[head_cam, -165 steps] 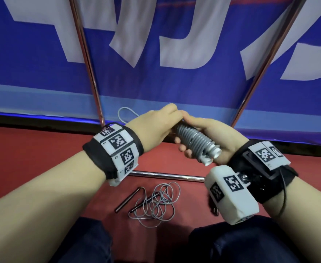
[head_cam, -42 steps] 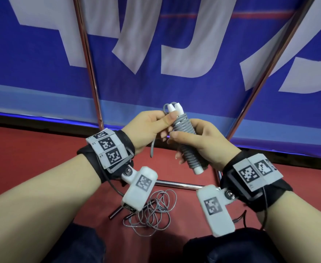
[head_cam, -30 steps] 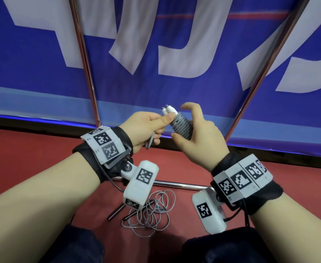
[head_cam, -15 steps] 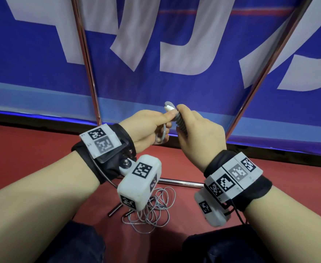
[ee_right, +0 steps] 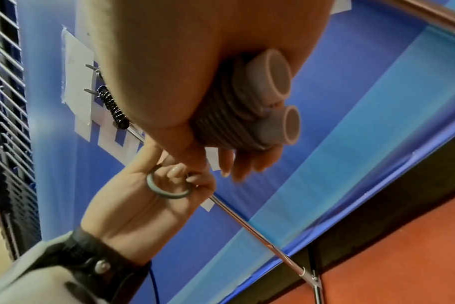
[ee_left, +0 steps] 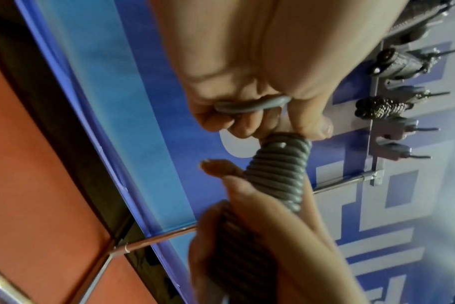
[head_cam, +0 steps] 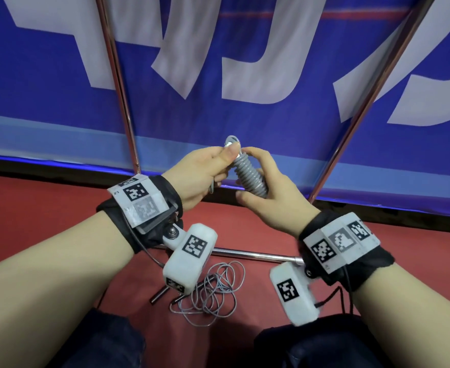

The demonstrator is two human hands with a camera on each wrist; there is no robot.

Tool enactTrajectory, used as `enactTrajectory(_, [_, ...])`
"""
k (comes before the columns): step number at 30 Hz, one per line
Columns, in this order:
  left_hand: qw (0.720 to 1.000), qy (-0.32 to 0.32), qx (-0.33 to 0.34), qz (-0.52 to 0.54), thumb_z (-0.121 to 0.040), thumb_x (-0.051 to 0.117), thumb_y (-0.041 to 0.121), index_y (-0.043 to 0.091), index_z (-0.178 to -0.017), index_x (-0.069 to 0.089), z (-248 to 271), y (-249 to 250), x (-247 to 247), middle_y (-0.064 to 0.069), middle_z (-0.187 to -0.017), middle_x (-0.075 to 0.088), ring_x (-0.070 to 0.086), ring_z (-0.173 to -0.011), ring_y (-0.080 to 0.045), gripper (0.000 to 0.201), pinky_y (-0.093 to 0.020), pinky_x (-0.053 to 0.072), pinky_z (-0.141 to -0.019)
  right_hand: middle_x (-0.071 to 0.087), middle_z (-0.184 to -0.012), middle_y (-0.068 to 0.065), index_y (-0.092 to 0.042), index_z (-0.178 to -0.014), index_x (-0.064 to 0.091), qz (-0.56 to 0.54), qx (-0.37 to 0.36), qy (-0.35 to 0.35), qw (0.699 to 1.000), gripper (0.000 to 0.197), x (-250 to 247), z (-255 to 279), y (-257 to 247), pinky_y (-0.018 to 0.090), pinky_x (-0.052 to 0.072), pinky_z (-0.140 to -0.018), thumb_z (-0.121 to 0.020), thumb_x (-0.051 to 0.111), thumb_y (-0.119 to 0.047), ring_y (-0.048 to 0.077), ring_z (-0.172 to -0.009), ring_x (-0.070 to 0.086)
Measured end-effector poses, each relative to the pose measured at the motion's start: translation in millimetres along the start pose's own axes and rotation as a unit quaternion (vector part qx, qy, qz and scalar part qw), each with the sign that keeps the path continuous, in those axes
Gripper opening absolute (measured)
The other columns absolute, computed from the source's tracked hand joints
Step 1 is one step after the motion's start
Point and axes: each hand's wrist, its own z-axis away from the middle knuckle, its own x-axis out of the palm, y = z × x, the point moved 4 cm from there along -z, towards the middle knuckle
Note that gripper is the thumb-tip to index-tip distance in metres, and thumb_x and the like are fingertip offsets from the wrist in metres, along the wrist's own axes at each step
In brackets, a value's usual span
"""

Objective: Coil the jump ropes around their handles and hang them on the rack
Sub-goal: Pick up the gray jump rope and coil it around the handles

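both forearms were stretched forward, left hand [head_cam: 201, 173] and right hand [head_cam: 265, 197] close together at chest height, fingers of both curled in a grip.

Right hand [head_cam: 269, 197] gripping coiled rope [head_cam: 250, 177]; left hand [head_cam: 200, 176] pinching its top end. Loose rope [head_cam: 213, 293] tangled on red floor [head_cam: 32, 208] below, beside rack bar [head_cam: 255, 254].

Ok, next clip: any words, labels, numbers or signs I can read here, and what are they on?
No text can be read in these pictures.
Blue banner: big white strokes, cropped; no whole character can be read.
Left wrist band and right wrist band: square code patterns only; the tiny marks beside them are too small to read.
Coiled jump rope: no print visible.
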Motion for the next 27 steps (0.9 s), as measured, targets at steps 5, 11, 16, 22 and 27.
enactTrajectory(5, [0.998, -0.014, 0.031, -0.057, -0.090, 0.047, 0.053, 0.008, -0.087, 0.065, -1, -3, -2, 0.000, -0.060, 0.045, 0.039, -0.058, -0.009, 0.048, -0.024, 0.033, -0.062, 0.060, -0.070, -0.017, -0.055, -0.125, 0.037, -0.142, 0.014, -0.016, 0.990, 0.056, 1, 3, -3, 0.024, 0.045, -0.049, -0.091, 0.063, -0.019, 0.012, -0.050, 0.052])
enactTrajectory(11, [0.999, -0.018, -0.019, -0.018, -0.090, 0.042, 0.053, 0.005, -0.110, 0.066, -1, -5, 9, -0.016, -0.107, 0.070, 0.067, -0.102, -0.027, 0.058, -0.043, 0.052, -0.093, 0.065, -0.093, -0.014, -0.042, -0.119, 0.047, 0.009, -0.015, 0.101, 0.995, 0.029, -7, 0, -5, 0.031, 0.050, -0.078, -0.091, 0.055, -0.047, 0.006, -0.083, 0.060])
enactTrajectory(16, [0.999, -0.002, -0.052, 0.008, -0.101, 0.041, 0.027, -0.002, -0.101, 0.064, -2, 2, 7, -0.019, -0.095, 0.066, 0.063, -0.086, -0.024, 0.036, -0.038, 0.056, -0.085, 0.059, -0.107, -0.009, -0.039, -0.126, 0.037, 0.112, -0.008, 0.075, 0.991, 0.037, -7, 0, -2, 0.039, 0.048, -0.082, -0.093, 0.051, -0.046, 0.014, -0.090, 0.057])
enactTrajectory(22, [0.991, -0.090, -0.094, -0.030, -0.099, 0.042, 0.014, 0.001, -0.082, 0.059, 3, 1, -4, -0.008, -0.074, 0.059, 0.061, -0.063, -0.007, 0.027, -0.016, 0.052, -0.065, 0.057, -0.093, -0.012, -0.040, -0.116, 0.039, 0.072, 0.001, 0.017, 0.997, 0.030, -4, 2, 4, 0.041, 0.050, -0.079, -0.091, 0.056, -0.046, 0.011, -0.078, 0.053])
enactTrajectory(27, [0.986, -0.128, -0.100, -0.028, -0.094, 0.048, 0.000, -0.002, -0.097, 0.064, 7, -1, -7, -0.015, -0.087, 0.066, 0.068, -0.081, -0.016, 0.016, -0.022, 0.056, -0.074, 0.056, -0.080, -0.016, -0.038, -0.118, 0.043, 0.088, 0.017, 0.036, 0.995, 0.031, -10, 4, 3, 0.040, 0.048, -0.077, -0.091, 0.054, -0.048, 0.013, -0.075, 0.053])
